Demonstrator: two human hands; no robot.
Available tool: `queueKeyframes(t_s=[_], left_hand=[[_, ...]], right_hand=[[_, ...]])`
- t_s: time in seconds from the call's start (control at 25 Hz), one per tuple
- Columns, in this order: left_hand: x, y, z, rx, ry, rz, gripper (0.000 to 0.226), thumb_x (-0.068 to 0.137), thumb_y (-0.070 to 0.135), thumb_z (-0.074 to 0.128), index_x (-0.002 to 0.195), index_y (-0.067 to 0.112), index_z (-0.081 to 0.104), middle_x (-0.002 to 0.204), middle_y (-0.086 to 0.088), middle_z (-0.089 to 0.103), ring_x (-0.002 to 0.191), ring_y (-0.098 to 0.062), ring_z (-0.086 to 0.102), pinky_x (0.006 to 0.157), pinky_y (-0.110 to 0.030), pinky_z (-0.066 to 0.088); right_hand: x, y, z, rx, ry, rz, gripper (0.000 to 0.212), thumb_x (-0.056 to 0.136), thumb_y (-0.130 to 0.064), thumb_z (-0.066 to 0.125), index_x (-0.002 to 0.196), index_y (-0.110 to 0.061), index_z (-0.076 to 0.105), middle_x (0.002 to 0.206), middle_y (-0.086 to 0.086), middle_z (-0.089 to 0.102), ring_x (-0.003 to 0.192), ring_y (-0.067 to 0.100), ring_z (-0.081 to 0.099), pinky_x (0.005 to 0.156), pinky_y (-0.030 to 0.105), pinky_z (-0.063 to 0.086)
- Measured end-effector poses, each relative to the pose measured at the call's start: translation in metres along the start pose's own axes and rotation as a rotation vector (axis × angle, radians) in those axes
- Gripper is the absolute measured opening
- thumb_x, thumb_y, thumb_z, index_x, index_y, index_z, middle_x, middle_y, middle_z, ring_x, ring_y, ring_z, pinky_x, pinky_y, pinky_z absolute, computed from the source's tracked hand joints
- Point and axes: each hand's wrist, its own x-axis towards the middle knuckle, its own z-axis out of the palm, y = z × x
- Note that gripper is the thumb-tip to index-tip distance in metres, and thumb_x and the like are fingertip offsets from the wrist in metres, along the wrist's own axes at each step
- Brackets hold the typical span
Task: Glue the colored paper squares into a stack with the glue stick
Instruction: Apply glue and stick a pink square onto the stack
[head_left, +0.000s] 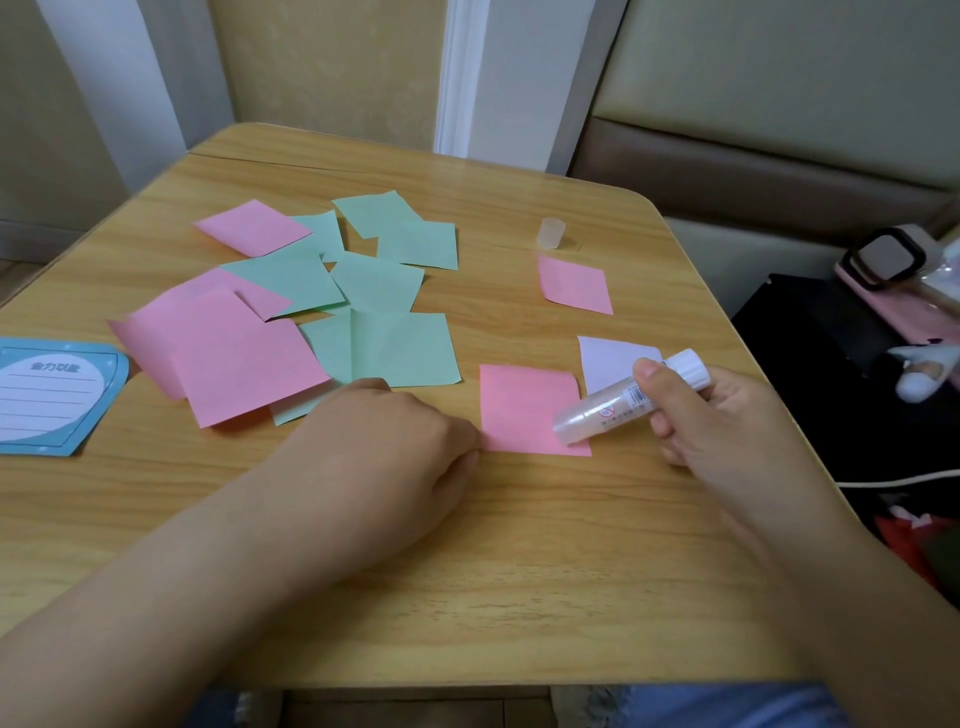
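A wooden table (415, 545) is being viewed from above, with two bare forearms reaching onto it. A glue stick (631, 397) is being gripped in the right hand (727, 415), fingers and thumb curled round its upper barrel, white base end pointing up and away; its clear lower end is being tilted down onto the near right corner of a single pink square (519, 408) lying flat in front of the person. That square's near left corner is being pinned by the fingertips of the left hand (384, 441) (fingers bent, palm down; whether the paper is pinched cannot be told). A pale lilac square (605, 358) is lying just behind the glue stick. Further back, another pink square (574, 286) and the translucent cap (551, 233) are sitting apart. A loose, overlapping scatter of pink and green squares (311, 312) is spread to the left, and a blue lined note card (47, 397) is lying at the left edge.
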Motion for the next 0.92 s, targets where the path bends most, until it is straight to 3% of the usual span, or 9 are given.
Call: queueKeyframes(t_s=[0.16, 0.24, 0.32, 0.4, 0.6, 0.72, 0.8, 0.92], left_hand=[[-0.002, 0.0, -0.008, -0.091, 0.009, -0.033, 0.041, 0.088, 0.037, 0.033, 0.094, 0.031, 0.073, 0.069, 0.006, 0.07, 0.059, -0.017, 0.063, 0.051, -0.02, 0.026], [-0.002, -0.001, -0.008, -0.149, 0.014, -0.044, 0.041, 0.096, 0.04, 0.029, 0.116, 0.036, 0.064, 0.094, 0.008, 0.072, 0.081, -0.016, 0.064, 0.062, -0.023, 0.03], [-0.003, 0.0, -0.007, -0.151, -0.003, -0.05, 0.046, 0.096, 0.043, 0.022, 0.121, 0.036, 0.059, 0.102, 0.009, 0.07, 0.089, -0.015, 0.062, 0.067, -0.023, 0.03], [-0.003, -0.001, -0.006, -0.111, -0.014, -0.044, 0.055, 0.089, 0.044, 0.015, 0.12, 0.035, 0.059, 0.1, 0.008, 0.07, 0.087, -0.015, 0.062, 0.067, -0.023, 0.031], [-0.002, -0.001, -0.003, -0.111, -0.004, -0.063, 0.051, 0.093, 0.044, 0.015, 0.121, 0.037, 0.057, 0.099, 0.009, 0.069, 0.087, -0.014, 0.061, 0.058, -0.019, 0.029], [-0.004, -0.001, -0.003, -0.095, 0.041, -0.054, 0.066, 0.082, 0.045, 0.005, 0.105, 0.032, 0.066, 0.084, 0.007, 0.071, 0.073, -0.017, 0.062, 0.058, -0.024, 0.032], [-0.002, -0.001, -0.003, -0.078, 0.051, -0.046, 0.057, 0.084, 0.041, 0.016, 0.089, 0.029, 0.072, 0.067, 0.005, 0.069, 0.058, -0.02, 0.061, 0.053, -0.024, 0.031], [-0.003, -0.001, -0.003, -0.147, 0.052, -0.06, 0.046, 0.091, 0.039, 0.027, 0.099, 0.031, 0.071, 0.075, 0.005, 0.071, 0.066, -0.021, 0.063, 0.057, -0.024, 0.032]], right_hand=[[-0.003, -0.007, -0.005, -0.043, 0.022, -0.052, 0.041, 0.085, -0.036, 0.062, 0.054, -0.012, 0.048, 0.056, 0.009, 0.041, 0.051, 0.02, 0.032, 0.049, 0.03, 0.028], [-0.004, -0.011, 0.003, 0.002, -0.021, -0.079, 0.042, 0.085, -0.035, 0.061, 0.058, -0.005, 0.051, 0.055, 0.007, 0.041, 0.049, 0.019, 0.032, 0.048, 0.03, 0.028], [-0.003, -0.012, 0.015, 0.05, -0.083, -0.089, 0.044, 0.086, -0.036, 0.061, 0.07, 0.005, 0.056, 0.055, 0.004, 0.042, 0.049, 0.016, 0.033, 0.048, 0.03, 0.028], [-0.002, -0.01, 0.026, 0.057, -0.115, -0.081, 0.046, 0.085, -0.037, 0.062, 0.076, 0.007, 0.057, 0.055, 0.003, 0.041, 0.049, 0.016, 0.033, 0.049, 0.032, 0.028], [-0.004, -0.003, 0.028, 0.075, -0.104, -0.017, 0.042, 0.078, -0.047, 0.065, 0.052, -0.016, 0.052, 0.051, 0.004, 0.038, 0.046, 0.017, 0.03, 0.048, 0.032, 0.026], [-0.003, -0.001, 0.021, 0.045, -0.08, -0.024, 0.046, 0.068, -0.057, 0.064, 0.055, -0.014, 0.055, 0.056, 0.009, 0.039, 0.051, 0.021, 0.029, 0.051, 0.037, 0.026], [-0.002, 0.002, 0.013, 0.037, -0.06, -0.023, 0.045, 0.073, -0.052, 0.066, 0.057, -0.012, 0.056, 0.056, 0.008, 0.041, 0.051, 0.021, 0.03, 0.052, 0.037, 0.027], [-0.003, 0.005, 0.002, 0.033, -0.019, -0.008, 0.047, 0.07, -0.055, 0.066, 0.056, -0.011, 0.055, 0.056, 0.01, 0.04, 0.051, 0.021, 0.03, 0.051, 0.036, 0.026]])
